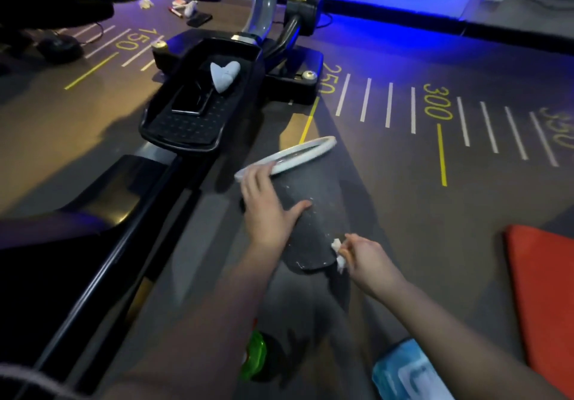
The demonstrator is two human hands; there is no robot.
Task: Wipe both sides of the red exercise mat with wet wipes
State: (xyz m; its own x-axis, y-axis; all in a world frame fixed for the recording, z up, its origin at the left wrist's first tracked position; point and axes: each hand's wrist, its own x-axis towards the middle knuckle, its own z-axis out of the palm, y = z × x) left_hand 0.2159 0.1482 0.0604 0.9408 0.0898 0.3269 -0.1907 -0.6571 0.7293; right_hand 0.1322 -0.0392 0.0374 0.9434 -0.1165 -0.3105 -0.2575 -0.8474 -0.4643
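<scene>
Floor (403, 182): grey, with white lines and yellow numbers.
Left hand (267, 210): fingers spread flat on a dark, white-rimmed bin (310, 238).
Right hand (369, 260): pinches a crumpled white wipe (337, 246) beside the bin's near end.
Red mat (540, 291): right edge, apart from both hands.

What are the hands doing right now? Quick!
Left hand: open, resting on the bin.
Right hand: closed, pinching a wipe.
</scene>
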